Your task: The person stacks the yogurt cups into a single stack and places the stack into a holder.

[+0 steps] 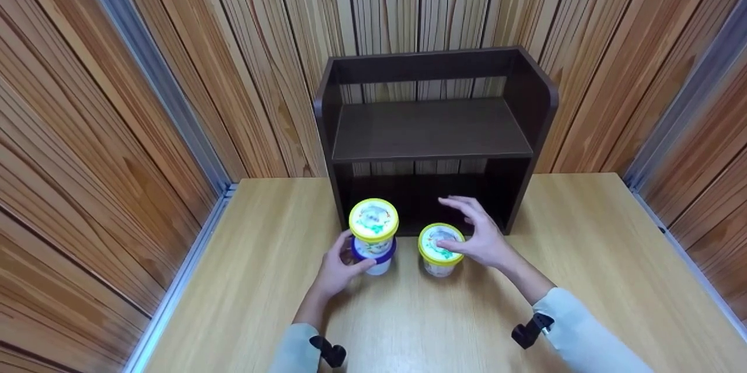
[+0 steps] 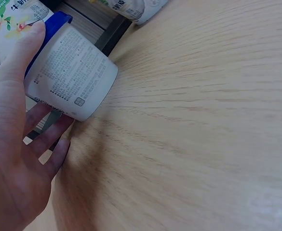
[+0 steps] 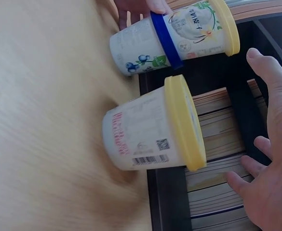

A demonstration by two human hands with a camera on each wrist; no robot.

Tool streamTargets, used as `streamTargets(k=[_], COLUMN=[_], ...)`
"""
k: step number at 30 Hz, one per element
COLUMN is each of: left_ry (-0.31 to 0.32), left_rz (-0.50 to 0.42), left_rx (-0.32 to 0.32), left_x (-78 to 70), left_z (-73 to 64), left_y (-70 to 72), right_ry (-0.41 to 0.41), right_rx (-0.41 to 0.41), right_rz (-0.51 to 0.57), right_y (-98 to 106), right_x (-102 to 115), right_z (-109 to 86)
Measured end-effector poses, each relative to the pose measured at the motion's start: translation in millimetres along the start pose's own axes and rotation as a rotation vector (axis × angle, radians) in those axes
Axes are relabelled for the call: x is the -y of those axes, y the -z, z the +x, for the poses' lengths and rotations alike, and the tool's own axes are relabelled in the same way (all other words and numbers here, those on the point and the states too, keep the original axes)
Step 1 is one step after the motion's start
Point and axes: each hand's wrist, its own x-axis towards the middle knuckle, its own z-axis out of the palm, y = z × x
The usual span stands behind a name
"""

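Note:
A yogurt tub with a blue lid (image 2: 73,72) stands on the table, and a yellow-lidded yogurt tub (image 1: 373,221) is stacked on top of it. My left hand (image 1: 338,268) holds the lower tub near its blue lid, thumb on the near side and fingers round the back. To the right stands a second yellow-lidded yogurt tub (image 3: 145,132), upright and alone. Over and beside it hovers my right hand (image 1: 481,239), fingers spread; the right wrist view shows a gap between that hand and the tub.
Just behind the tubs stands a dark brown two-level shelf (image 1: 432,128), its lower compartment facing the hands. The wooden table (image 1: 280,215) extends to both sides. Wood-patterned walls (image 1: 262,69) enclose the back and sides.

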Motion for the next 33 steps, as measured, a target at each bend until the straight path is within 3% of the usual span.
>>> streamTargets(k=[18, 26, 33], left_ry=[-0.018, 0.002, -0.010], left_rz=[0.011, 0.013, -0.003], left_rx=[0.010, 0.002, -0.004], left_x=[-2.1, -0.5, 0.6], left_z=[1.6, 0.4, 0.4], left_y=[1.8, 0.9, -0.2], right_ry=[-0.089, -0.132, -0.148], right_rx=[0.072, 0.086, 0.124], right_rz=[0.047, 0.040, 0.093], right_y=[-8.7, -16.7, -19.0], right_x=[-26.8, -38.9, -44.2], right_z=[-15.7, -24.4, -28.5])
